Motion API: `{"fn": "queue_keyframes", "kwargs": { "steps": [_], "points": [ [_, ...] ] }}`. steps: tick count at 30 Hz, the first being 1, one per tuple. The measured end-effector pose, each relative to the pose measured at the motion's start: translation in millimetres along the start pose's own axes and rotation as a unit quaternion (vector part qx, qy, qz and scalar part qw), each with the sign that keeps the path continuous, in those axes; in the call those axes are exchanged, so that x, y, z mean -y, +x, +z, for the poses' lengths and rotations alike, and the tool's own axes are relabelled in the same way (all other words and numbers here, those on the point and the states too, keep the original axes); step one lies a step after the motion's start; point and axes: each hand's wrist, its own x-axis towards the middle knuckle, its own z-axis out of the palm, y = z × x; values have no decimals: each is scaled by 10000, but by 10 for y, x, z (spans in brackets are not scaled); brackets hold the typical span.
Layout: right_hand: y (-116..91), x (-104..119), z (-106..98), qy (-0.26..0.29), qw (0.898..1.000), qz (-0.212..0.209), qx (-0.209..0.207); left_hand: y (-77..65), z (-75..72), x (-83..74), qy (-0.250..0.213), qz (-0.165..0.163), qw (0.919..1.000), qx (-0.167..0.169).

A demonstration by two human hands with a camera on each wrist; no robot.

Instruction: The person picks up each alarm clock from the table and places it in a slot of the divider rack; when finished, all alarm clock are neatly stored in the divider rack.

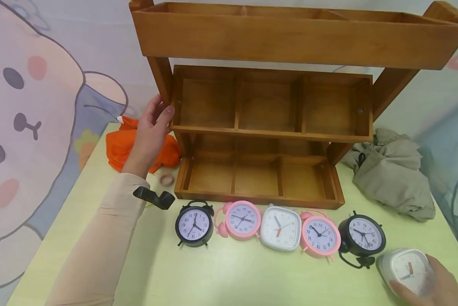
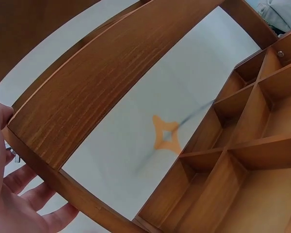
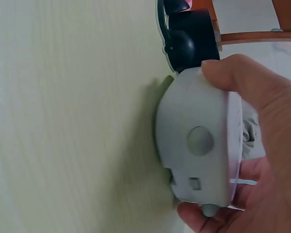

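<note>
At the left side of a three-tier wooden shelf (image 1: pixel 275 134), my left hand (image 1: pixel 152 127) grips the frame beside the middle tier. In the left wrist view its thumb lies at the tier's corner, with the fingers (image 2: pixel 39 194) around the side rail. My right hand (image 1: pixel 441 284) holds a white alarm clock (image 1: pixel 405 270) at the lower right, thumb and fingers pinching opposite edges of its casing (image 3: pixel 194 136). Just left of it, a black twin-bell clock (image 1: pixel 363 233) lies tilted, nearest to the held clock.
Leftward along the shelf's front run a pink clock (image 1: pixel 320 236), a white square clock (image 1: pixel 280 228), another pink clock (image 1: pixel 243 220) and a black clock (image 1: pixel 193 224). Orange cloth (image 1: pixel 118 146) and a small ring (image 1: pixel 166 180) lie left; a grey-green cloth bundle (image 1: pixel 395 178) lies right.
</note>
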Motion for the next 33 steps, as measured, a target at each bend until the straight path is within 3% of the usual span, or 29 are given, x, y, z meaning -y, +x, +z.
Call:
{"fn": "queue_keyframes", "kwargs": {
  "steps": [3,6,9,12,16,21,26,33],
  "points": [
    [-16,122,-96,132,9991,40,-402,-19,-32,-16,33,30,10000,-57],
    [-12,327,-266,512,9935,-244,-983,-28,-55,-22,98,42,9999,-109],
    [57,606,-449,973,9807,-1024,-1354,-31,-59,-12,153,71,9997,-157],
    [178,953,-590,1134,9723,-1683,-1156,-24,-50,9,137,132,9997,-166],
    [383,1477,-669,1152,9719,-1969,-578,-11,-36,29,70,182,9997,-119],
    [692,1960,-581,985,9660,-2376,-274,-15,-16,45,120,262,9995,-115],
    [989,2232,-422,779,9603,-2678,66,-9,15,63,10,267,9996,-128],
    [1233,2406,-238,258,9526,-3002,408,-17,43,54,36,199,9996,-207]
  ]
}}
